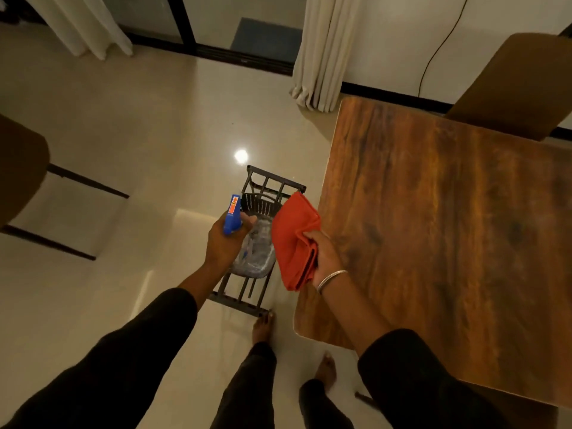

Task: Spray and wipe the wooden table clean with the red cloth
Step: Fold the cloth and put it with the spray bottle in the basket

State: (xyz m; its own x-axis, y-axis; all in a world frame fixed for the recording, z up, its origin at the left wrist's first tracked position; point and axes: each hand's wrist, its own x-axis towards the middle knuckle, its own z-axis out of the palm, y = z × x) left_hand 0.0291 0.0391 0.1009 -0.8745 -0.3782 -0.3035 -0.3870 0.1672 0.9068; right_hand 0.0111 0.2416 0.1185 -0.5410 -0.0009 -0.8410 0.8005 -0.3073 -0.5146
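The red cloth is folded into a thick pad and held in the air, just off the near left edge of the wooden counter, not touching it. The right hand has it in a pinching grip, thumb on top and fingers curled underneath the folds. The spray bottle, with a blue head and an orange label, sits in the left hand, whose grip is wrapped round the neck; the nozzle points away from the counter, towards the floor.

Both tools are in hand, so the fetching seems finished. The counter top shows no wet patches or streaks that I can make out in this dim light, so I judge that spraying has not begun and wiping is all to come.

Below the hands stands a low dark rack on the floor, holding what looks like clear plastic. A chair is tucked at the far side of the counter, and curtains hang beyond.
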